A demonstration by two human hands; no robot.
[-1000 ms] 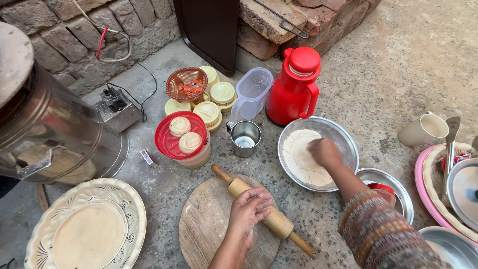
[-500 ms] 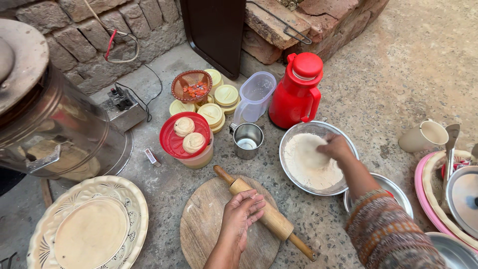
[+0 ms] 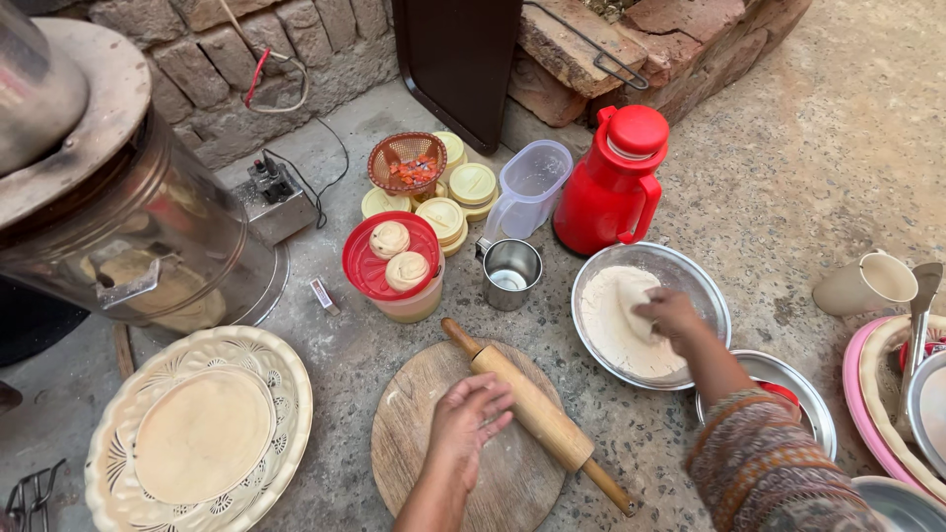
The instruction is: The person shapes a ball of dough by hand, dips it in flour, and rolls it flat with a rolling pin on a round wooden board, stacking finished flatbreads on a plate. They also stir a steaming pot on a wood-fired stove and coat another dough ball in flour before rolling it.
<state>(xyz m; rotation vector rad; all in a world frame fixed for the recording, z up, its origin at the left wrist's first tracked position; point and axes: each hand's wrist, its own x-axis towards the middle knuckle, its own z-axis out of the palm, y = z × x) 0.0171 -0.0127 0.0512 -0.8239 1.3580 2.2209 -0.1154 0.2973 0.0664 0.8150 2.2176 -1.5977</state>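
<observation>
My left hand (image 3: pixel 471 419) rests with fingers spread on a round wooden board (image 3: pixel 409 438), its fingertips against a wooden rolling pin (image 3: pixel 532 409) that lies slantwise across the board. My right hand (image 3: pixel 670 313) reaches into a steel bowl (image 3: pixel 724 317) of white flour (image 3: pixel 616 340). It grips the edge of a flattened dough piece (image 3: pixel 629 288) lying in the flour. Two dough balls (image 3: pixel 389 238) sit on a red lid (image 3: pixel 363 268) just beyond the board.
A patterned plate (image 3: pixel 288 394) with a rolled flatbread (image 3: pixel 202 433) lies at front left, beside a big metal drum oven (image 3: pixel 128 227). Behind stand a steel cup (image 3: pixel 510 271), a clear jug (image 3: pixel 532 187), a red thermos (image 3: pixel 616 187), yellow lids (image 3: pixel 443 217) and a basket (image 3: pixel 407 163). A mug (image 3: pixel 867 284) and trays are at right.
My right hand has shifted inside the flour bowl and now holds the dough piece near its far side. My left hand has slid slightly off the rolling pin onto the board.
</observation>
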